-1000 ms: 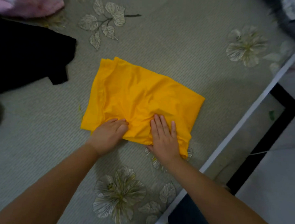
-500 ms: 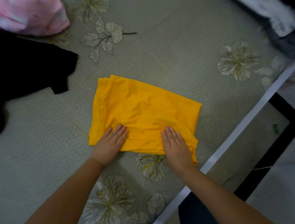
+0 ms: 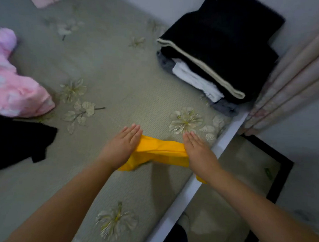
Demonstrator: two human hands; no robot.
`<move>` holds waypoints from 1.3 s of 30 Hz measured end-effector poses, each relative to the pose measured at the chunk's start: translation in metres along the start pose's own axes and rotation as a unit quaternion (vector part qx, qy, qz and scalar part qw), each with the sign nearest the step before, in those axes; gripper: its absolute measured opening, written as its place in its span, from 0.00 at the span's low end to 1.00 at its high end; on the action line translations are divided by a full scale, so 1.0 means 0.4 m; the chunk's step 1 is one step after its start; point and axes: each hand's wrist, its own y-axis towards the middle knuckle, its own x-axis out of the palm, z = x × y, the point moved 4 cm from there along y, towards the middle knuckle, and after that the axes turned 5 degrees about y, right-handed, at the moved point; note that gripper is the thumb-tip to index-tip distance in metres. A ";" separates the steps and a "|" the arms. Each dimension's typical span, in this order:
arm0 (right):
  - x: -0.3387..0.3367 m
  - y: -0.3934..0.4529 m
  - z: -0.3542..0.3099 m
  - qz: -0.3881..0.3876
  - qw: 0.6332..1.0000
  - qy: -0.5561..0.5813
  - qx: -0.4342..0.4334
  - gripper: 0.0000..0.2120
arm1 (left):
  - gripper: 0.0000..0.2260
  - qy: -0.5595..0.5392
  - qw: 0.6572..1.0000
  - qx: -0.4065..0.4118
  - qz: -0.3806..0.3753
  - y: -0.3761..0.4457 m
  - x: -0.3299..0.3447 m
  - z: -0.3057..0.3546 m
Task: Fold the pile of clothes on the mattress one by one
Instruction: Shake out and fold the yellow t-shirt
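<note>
— What have you got closest to you?

— The folded yellow garment [image 3: 161, 152], lifted off the mattress [image 3: 109, 78] and carried between my two hands. My left hand [image 3: 122, 146] is at its left end, my right hand [image 3: 197, 151] at its right end. A corner sags under my left wrist, and a bit of yellow shows under my right forearm.

— Are you gripping it?

— From above, the fingers [image 3: 131, 131] of both hands look straight and together, palms down over the cloth. My thumbs are hidden underneath, so I cannot tell whether they pinch it or whether it only rests across them. Holding both ends is, I judge, what keeps the fold from falling open in the air.

— Where is it going?

— Most likely to the folded stack [image 3: 218, 63] further off by the bed's right edge: black pieces on top, white and grey under them, beside the curtain [image 3: 292, 81]. Stacking there keeps finished things apart from the rest.

— And the rest?

— To my left, a black garment [image 3: 17, 142] lies loose, and beyond it pink clothes [image 3: 12, 88], all unfolded, I'd say.
</note>
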 end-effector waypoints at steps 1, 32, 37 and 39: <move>-0.052 -0.004 0.038 0.009 1.000 0.004 0.011 0.31 | 0.25 -0.003 1.000 -0.001 0.001 0.042 -0.047 0.017; -0.710 0.610 0.773 0.037 0.994 0.023 0.102 0.29 | 0.22 0.140 0.990 0.003 0.004 1.250 -0.680 -0.122; -0.456 0.619 0.779 -0.008 0.993 0.057 0.106 0.34 | 0.27 0.047 0.990 -0.064 -0.114 1.240 -0.403 -0.062; -0.422 0.618 0.793 0.015 0.994 0.055 0.094 0.35 | 0.30 0.028 0.990 -0.099 -0.095 1.227 -0.366 -0.041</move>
